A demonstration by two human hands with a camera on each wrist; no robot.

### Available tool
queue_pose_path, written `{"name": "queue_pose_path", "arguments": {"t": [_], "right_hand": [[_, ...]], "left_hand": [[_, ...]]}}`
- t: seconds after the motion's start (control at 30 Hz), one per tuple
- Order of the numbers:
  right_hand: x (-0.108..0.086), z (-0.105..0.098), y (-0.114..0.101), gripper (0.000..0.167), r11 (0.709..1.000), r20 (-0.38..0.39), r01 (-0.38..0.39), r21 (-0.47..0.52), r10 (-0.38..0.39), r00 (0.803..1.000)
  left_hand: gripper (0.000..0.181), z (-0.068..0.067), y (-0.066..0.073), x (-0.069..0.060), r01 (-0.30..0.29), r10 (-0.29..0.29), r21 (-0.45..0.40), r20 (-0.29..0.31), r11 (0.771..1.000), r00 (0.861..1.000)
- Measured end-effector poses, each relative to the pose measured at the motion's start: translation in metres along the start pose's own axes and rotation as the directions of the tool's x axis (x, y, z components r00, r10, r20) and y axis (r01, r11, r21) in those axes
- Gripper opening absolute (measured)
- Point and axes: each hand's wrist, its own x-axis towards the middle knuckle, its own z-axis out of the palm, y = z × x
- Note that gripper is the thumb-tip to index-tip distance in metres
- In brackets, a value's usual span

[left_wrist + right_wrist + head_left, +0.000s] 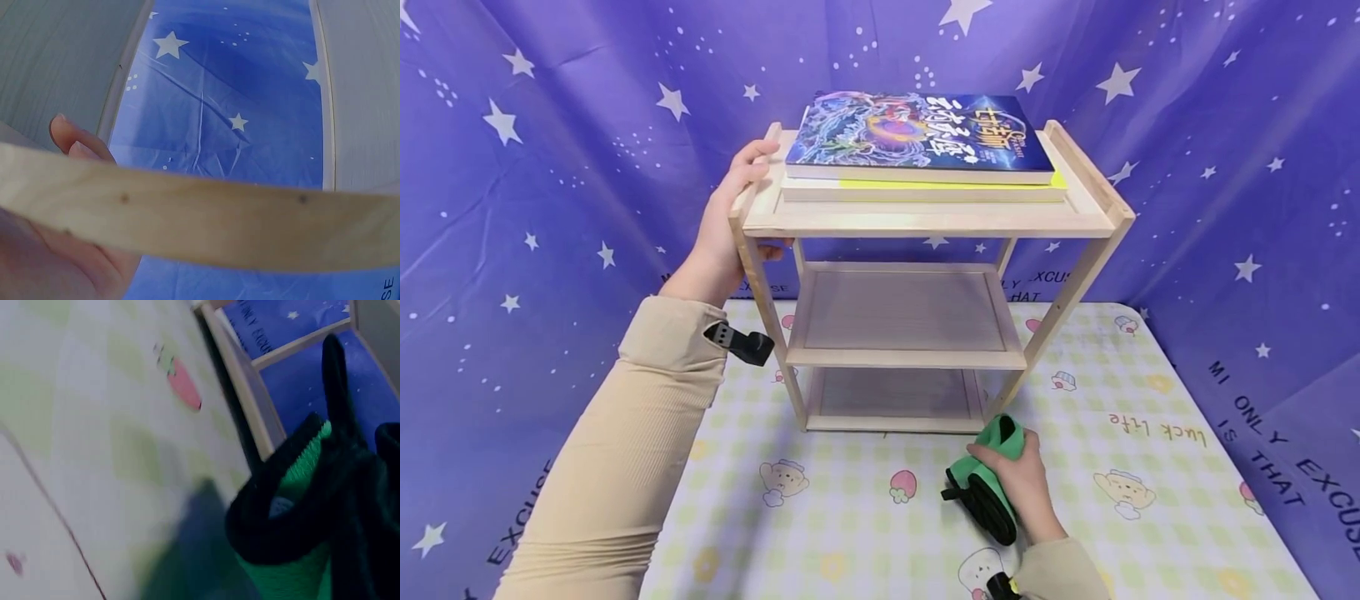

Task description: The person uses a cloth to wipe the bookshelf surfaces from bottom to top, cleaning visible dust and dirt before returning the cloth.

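Note:
A light wooden three-tier shelf (pixel 925 223) stands upright in the head view. My left hand (pixel 722 221) grips its upper left corner, some fingers over the side rail and others below the top board. In the left wrist view, fingertips (pixel 78 140) show beyond a wooden bar (pixel 212 219). My right hand (pixel 1026 479) holds a bunched green cloth (pixel 970 467) with black edging, near the foot of the shelf's right front leg. In the right wrist view the cloth's black loop (pixel 335 375) sticks up; that hand is hidden there.
Two books lie stacked on the top board, a blue illustrated one (pixel 917 133) over a yellow one (pixel 925 192). The shelf stands on a green-and-white checked tablecloth (pixel 850 525) with cartoon prints. Purple star-patterned curtains (pixel 587 150) hang behind and at the sides.

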Motion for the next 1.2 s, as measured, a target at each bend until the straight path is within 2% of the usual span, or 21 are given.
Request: {"name": "queue_pose_path", "arguments": {"t": [0.23, 0.47, 0.57, 0.73, 0.8, 1.0, 1.2], "right_hand": [[-0.003, 0.026, -0.006, 0.075, 0.995, 0.132, 0.057, 0.076, -0.067, 0.989], [0.007, 0.056, -0.026, 0.080, 0.988, 0.218, 0.115, 0.100, -0.134, 0.967], [0.014, 0.067, -0.038, 0.085, 0.982, 0.261, 0.161, 0.099, -0.182, 0.948], [0.023, 0.086, -0.067, 0.091, 0.955, 0.320, 0.266, 0.132, -0.295, 0.900], [0.023, 0.093, -0.080, 0.095, 0.949, 0.337, 0.286, 0.135, -0.316, 0.887], [0.021, 0.113, -0.113, 0.102, 0.952, 0.373, 0.287, 0.108, -0.307, 0.876], [0.023, 0.133, -0.133, 0.083, 0.941, 0.360, 0.285, 0.183, -0.334, 0.871]], "left_hand": [[0.034, 0.001, -0.002, 0.002, 0.000, 0.000, -0.027, -0.008, 1.000, 1.000], [0.034, 0.001, -0.003, 0.002, 0.011, -0.010, 0.020, -0.014, 1.000, 1.000], [0.036, 0.000, -0.003, 0.001, 0.013, -0.013, 0.043, -0.018, 0.999, 1.000], [0.038, -0.002, -0.003, 0.001, -0.008, 0.009, 0.062, -0.003, 0.998, 1.000], [0.037, -0.001, -0.004, 0.001, -0.010, 0.010, 0.056, 0.004, 0.998, 1.000], [0.035, 0.000, -0.005, 0.002, -0.012, 0.012, 0.036, -0.006, 0.999, 1.000], [0.034, 0.000, -0.005, 0.003, -0.012, 0.013, 0.033, -0.013, 0.999, 1.000]]}}
